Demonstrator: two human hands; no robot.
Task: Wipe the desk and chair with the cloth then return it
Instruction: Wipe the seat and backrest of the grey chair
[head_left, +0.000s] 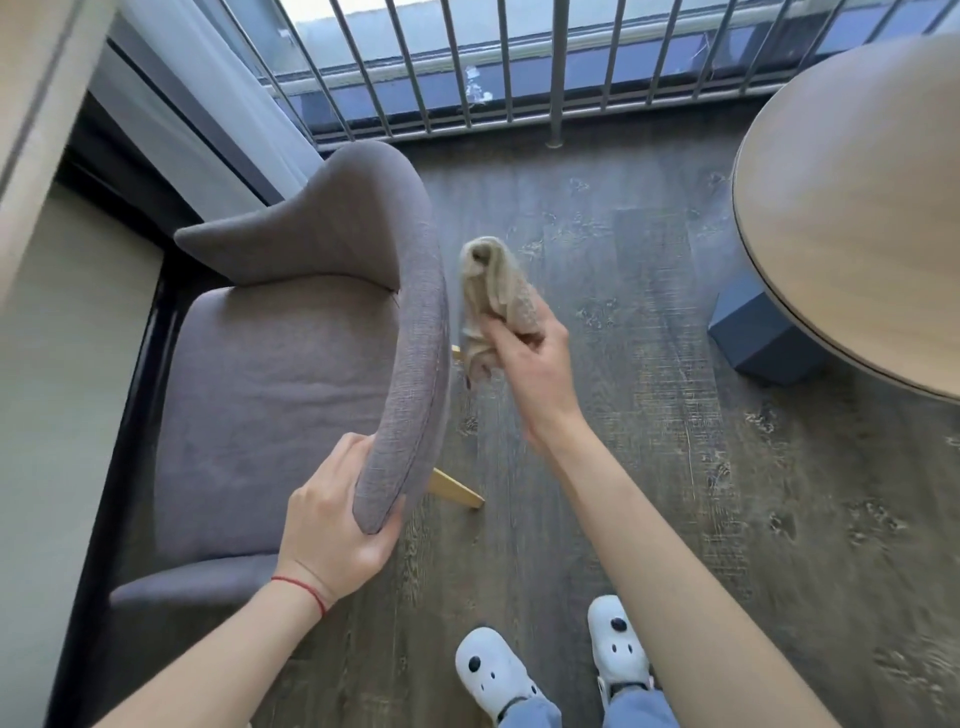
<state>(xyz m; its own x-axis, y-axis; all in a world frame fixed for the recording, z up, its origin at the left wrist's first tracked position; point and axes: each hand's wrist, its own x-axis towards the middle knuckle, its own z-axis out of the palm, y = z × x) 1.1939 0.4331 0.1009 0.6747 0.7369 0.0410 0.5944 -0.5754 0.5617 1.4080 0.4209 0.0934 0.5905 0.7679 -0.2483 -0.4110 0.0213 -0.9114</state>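
Fingers (511, 332) of our right hand (530, 364) pinch the bunched beige cloth (488, 296) just beside the grey upholstered chair (291, 358) back's outer face. Left hand (332, 525) clamps the backrest's near end. Advice: flatten cloth, stroke along the curve while we brace. Right arm extended, wrist bent; round wooden desk (852, 208) well apart.

Grey chair, beige cloth, round wooden desk

The upholstered chair (291, 364) stands left; the bunched cloth (493, 296) hangs just beside its curved backrest; the pale desk (857, 208) stands well apart, right.
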